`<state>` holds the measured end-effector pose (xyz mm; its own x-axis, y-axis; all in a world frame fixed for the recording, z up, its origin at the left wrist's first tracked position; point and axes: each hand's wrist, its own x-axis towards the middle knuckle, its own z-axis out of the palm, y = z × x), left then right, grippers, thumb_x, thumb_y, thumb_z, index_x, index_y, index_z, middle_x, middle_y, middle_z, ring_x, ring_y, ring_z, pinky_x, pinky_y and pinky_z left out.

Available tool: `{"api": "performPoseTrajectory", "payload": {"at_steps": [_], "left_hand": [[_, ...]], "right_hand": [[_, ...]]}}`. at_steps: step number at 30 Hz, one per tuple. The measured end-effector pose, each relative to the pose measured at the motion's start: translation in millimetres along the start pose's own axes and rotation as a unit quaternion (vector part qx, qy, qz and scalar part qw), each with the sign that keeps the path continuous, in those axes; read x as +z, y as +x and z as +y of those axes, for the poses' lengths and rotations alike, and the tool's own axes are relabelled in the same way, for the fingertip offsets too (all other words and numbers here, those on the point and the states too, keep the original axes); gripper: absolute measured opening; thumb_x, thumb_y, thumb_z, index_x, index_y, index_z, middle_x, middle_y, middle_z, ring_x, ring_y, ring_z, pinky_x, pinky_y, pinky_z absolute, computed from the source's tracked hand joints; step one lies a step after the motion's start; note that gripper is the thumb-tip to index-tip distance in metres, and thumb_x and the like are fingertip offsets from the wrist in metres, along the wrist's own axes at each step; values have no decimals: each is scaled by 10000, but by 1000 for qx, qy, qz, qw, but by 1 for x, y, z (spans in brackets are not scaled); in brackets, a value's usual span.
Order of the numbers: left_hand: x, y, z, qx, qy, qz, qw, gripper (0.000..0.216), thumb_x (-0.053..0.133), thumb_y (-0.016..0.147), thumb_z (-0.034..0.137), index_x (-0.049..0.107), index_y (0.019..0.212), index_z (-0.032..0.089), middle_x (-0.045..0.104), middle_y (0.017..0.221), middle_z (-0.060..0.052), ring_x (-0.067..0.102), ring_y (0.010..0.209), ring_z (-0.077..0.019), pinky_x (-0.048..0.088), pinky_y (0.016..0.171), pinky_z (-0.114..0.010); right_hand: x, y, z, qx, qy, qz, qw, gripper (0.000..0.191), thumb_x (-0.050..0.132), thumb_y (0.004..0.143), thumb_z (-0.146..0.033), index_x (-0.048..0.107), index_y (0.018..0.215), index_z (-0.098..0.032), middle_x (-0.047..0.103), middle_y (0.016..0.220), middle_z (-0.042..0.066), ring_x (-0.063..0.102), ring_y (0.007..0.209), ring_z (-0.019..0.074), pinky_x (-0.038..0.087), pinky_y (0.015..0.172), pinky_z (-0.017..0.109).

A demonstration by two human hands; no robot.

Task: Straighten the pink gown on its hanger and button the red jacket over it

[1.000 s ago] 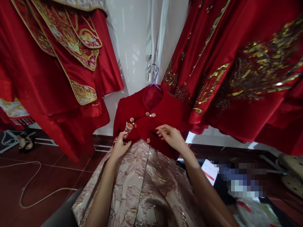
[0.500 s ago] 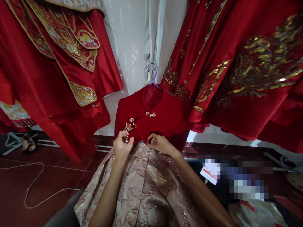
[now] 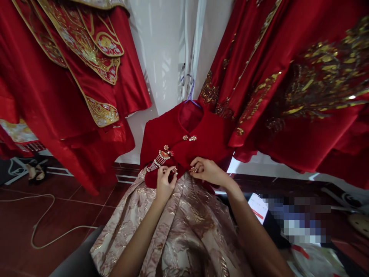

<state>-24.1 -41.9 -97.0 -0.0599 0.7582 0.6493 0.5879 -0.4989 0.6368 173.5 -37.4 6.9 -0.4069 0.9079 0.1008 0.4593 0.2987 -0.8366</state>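
A red velvet jacket (image 3: 160, 134) hangs by a purple hanger (image 3: 191, 95) above a pink-gold brocade skirt (image 3: 173, 227). At its neck sits a jewelled flower clasp (image 3: 189, 138), and a beaded tassel brooch (image 3: 161, 157) dangles on the chest. Low on the jacket, my left hand (image 3: 165, 184) pinches a small jewelled clasp piece (image 3: 174, 170) between thumb and fingertips. Opposite it, my right hand (image 3: 210, 171) is closed on another jewelled clasp piece (image 3: 193, 169) at the jacket's edge. A gap separates the two pieces.
Red embroidered garments (image 3: 100, 84) hang at left, and more gold-sequined red garments (image 3: 314, 88) at right. White rack poles (image 3: 196, 42) stand behind. A pale cable (image 3: 52, 215) curls across the tiled floor beside a pair of sandals (image 3: 36, 172). A lit phone (image 3: 258, 207) lies at right.
My left hand has left the tassel brooch and moved right to a clasp piece; the tassels now hang free. My right hand has shifted slightly right, still pinching at the jacket.
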Motion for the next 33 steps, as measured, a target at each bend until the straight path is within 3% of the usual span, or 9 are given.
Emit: {"api": "performPoseTrajectory", "payload": {"at_steps": [2,4,9,15,19,24,33], "left_hand": [[-1,0,1,0,-3,16,1000,281,580,799,224,615,1078,217,498,1000,-78,531,963,-202,455,859,-343],[-2,-1,4,-2,-17,20,1000,302,593,794,231,602,1095,213,509,973,-71,540,929,-196,463,833,-332],[-7,-2,8,-8,-39,39,998,275,589,813,267,590,1083,212,546,864,-45,551,825,-172,464,773,-300],[-10,-2,7,-29,-44,56,997,128,621,781,291,613,871,200,590,776,-28,564,754,-161,485,695,-281],[-9,-3,7,-74,-120,44,989,169,614,786,320,633,901,197,624,829,-36,603,737,-140,529,598,-240],[-7,-7,5,-131,-192,32,972,254,642,763,344,650,963,188,674,905,-55,648,795,-159,575,622,-265],[-8,-4,6,-160,-219,33,962,248,650,744,313,684,931,155,720,866,-64,681,769,-164,578,639,-254]], "right_hand": [[0,-8,-19,-8,76,-87,993,293,692,676,-294,540,904,-189,582,653,-40,547,482,85,447,417,193],[5,-11,-33,-28,110,-104,988,321,706,679,-328,536,917,-196,585,666,-41,561,490,82,474,450,195],[27,1,-27,-82,57,19,995,385,721,686,-316,510,992,-215,590,717,-42,577,535,83,457,480,182],[41,12,-11,-110,-14,-7,994,189,645,772,-268,557,932,-219,629,734,-42,601,575,91,473,549,195],[47,16,-6,-102,-6,23,994,160,612,793,-247,594,949,-214,682,856,-7,647,649,111,506,606,220],[51,19,-3,-114,1,35,993,167,574,823,-233,653,970,-227,704,875,2,673,746,137,532,680,249],[57,22,0,-106,-71,87,988,192,577,827,-239,694,977,-263,722,864,-12,677,746,143,534,715,255]]}}
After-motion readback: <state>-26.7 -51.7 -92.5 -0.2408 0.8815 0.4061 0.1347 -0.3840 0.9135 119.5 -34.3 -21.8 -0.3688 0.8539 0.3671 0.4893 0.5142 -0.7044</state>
